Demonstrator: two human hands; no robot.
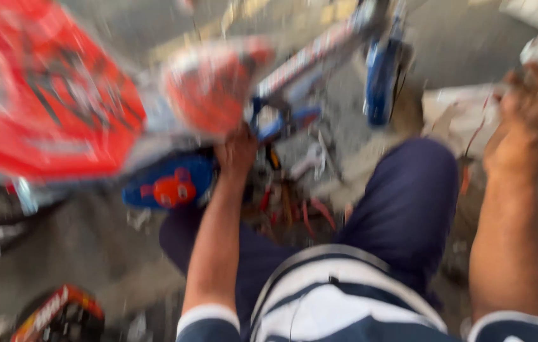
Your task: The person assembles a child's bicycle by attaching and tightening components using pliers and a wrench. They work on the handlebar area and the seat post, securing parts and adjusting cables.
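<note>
My two hands: left hand (236, 152) touches a blurred small blue-and-white bicycle frame (307, 60), grip unclear. Right hand (530, 120) rests on crumpled white sheeting (456, 111), fingers curled. Grey concrete floor (73, 240) below.

Frame heavily blurred, colours only. Big panel (41, 101) at left: red with dark markings, pale lower edge. Rounded part (215, 82) at centre: orange-red and white. Frame tube (310, 54): white with red and blue bands. Part (383, 69) beside it: blue. Low piece (171, 183): blue with an orange-red blob. Trousers (402, 202): navy. Shirt (338, 304): navy and white stripes. Floor (79, 247): grey. Box (60, 313) bottom left: black, red and orange.
</note>
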